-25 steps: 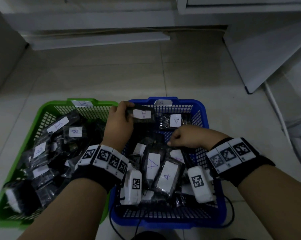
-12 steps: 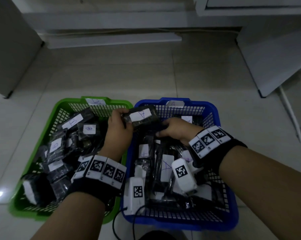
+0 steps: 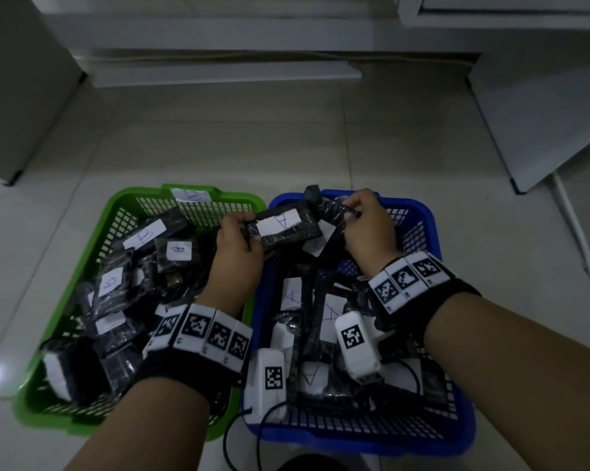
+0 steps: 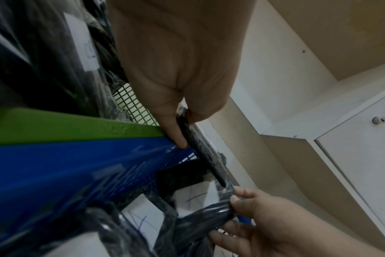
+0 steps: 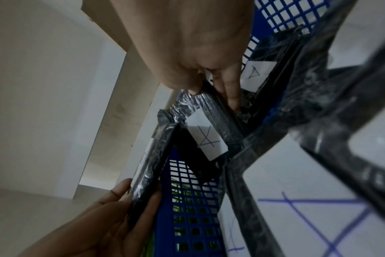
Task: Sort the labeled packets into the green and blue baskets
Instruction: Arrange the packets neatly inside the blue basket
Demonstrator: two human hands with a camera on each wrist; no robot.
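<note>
— Both hands grip something?
— Yes. At frame centre the left hand (image 3: 237, 246) pinches a black packet marked A (image 3: 283, 227); the right hand (image 3: 368, 224) clamps a second dark packet (image 3: 331, 209), both above the blue basket (image 3: 419, 212).
— And beyond?
— The green basket (image 3: 117, 205), tagged B, sits lower left, packets inside.

baskets: 2 – green basket (image 3: 117, 212) 1 | blue basket (image 3: 422, 212) 1 | hands: 2

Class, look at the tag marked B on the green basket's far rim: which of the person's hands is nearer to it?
Left. The left hand grips a packet beside the green basket's B tag; the right hand is over the blue basket.
</note>
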